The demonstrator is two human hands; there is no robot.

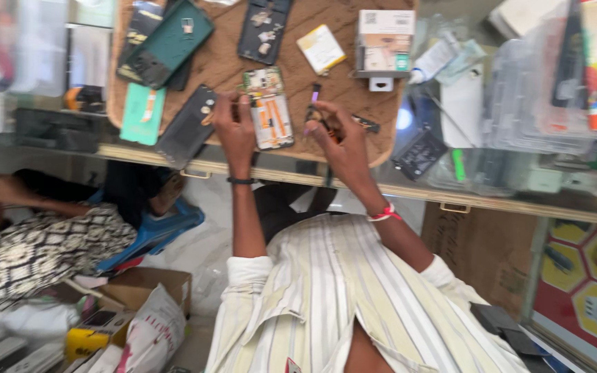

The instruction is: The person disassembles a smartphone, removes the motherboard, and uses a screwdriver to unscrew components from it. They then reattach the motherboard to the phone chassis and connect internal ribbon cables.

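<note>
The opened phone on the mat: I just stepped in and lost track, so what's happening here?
A person in a striped shirt works at a brown mat on a counter. Their left hand steadies an opened phone with its insides exposed, and their right hand holds a small purple-tipped tool just beside it. Other phone backs and parts, including a green back cover and a small box, lie around the mat.
</note>
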